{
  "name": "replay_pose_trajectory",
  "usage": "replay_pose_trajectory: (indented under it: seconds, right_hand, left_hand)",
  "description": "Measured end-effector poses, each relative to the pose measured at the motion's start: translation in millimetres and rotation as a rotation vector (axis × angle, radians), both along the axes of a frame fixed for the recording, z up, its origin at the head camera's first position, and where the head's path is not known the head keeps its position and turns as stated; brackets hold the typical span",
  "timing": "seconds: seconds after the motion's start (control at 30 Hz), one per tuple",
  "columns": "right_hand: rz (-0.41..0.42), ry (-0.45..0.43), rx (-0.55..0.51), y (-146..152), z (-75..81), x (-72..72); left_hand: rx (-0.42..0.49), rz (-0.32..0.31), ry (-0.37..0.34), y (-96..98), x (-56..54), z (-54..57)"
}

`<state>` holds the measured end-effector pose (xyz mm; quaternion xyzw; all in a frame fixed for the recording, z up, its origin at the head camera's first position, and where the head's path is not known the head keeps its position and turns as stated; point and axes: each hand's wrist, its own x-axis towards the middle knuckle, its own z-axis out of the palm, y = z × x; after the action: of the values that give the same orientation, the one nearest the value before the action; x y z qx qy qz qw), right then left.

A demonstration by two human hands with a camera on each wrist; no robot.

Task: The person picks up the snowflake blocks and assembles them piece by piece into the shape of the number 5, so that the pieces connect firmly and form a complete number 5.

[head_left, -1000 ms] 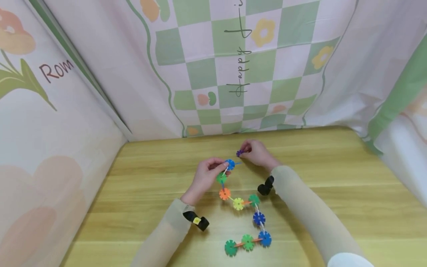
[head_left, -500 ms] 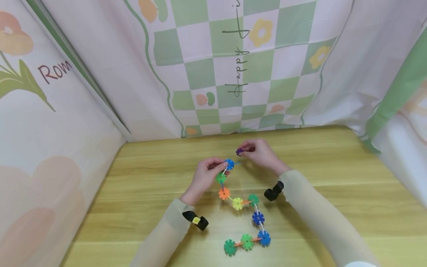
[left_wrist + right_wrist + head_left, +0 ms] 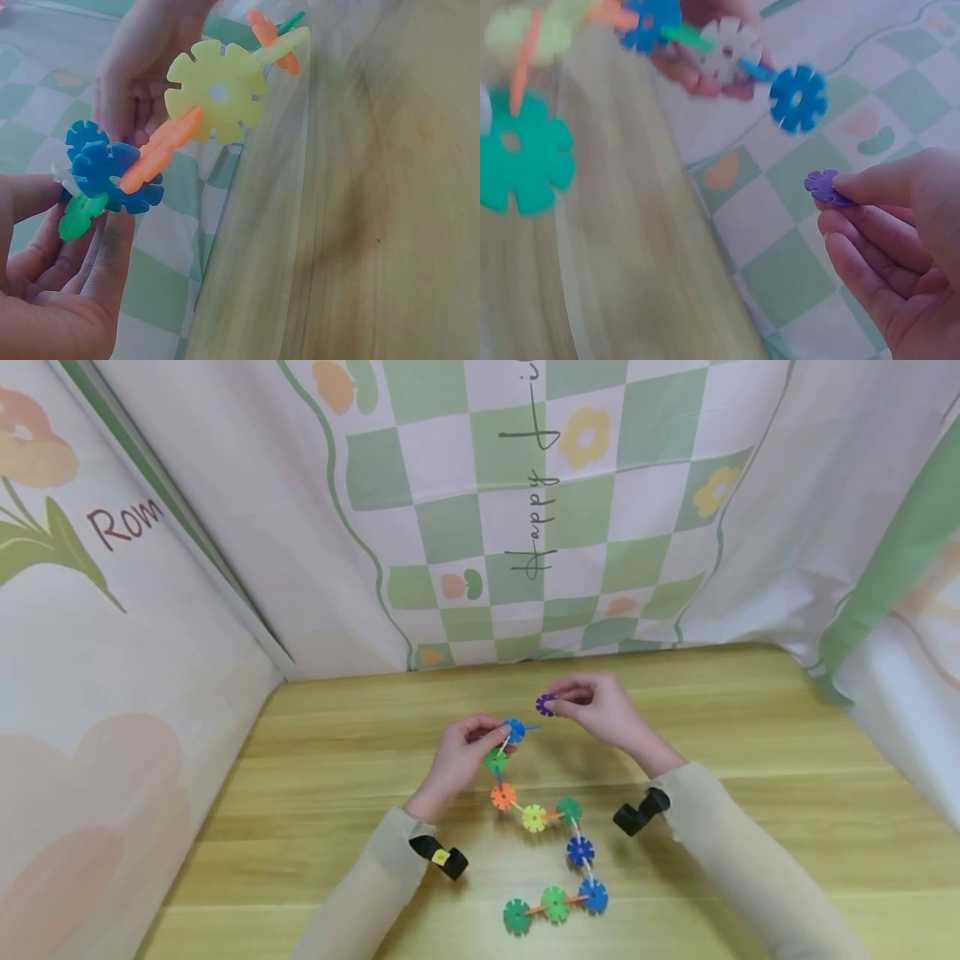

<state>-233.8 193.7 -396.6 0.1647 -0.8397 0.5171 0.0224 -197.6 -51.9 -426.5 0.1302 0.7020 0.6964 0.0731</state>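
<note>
Two hands — right hand [image 3: 600, 710] pinches purple disc [image 3: 545, 704], left hand [image 3: 465, 752] chain [image 3: 551, 852].

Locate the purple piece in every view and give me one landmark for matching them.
Head: purple piece sits centre, pinched by the right hand, just right of the blue piece.
Left wrist: not in it.
Right wrist: purple piece sits right of centre, at the right hand's fingertips.
Shared landmark: the blue piece at the chain's end, held up by the left hand.
</note>
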Motion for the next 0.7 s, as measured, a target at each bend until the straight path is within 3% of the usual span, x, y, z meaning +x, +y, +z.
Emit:
replay_pose_trajectory:
  seconds: [0.33, 0.7]
  right_hand:
    - [-0.050, -0.096, -0.086, 1, 9.5, 24.4]
    - [-0.042, -0.135, -0.195, -1, -0.2, 34.1]
  left_hand:
    - [-0.016, 0.017, 0.009, -0.5, -1.2, -2.7]
    - [-0.014, 0.004, 0.007, -0.7, -0.1, -1.2]
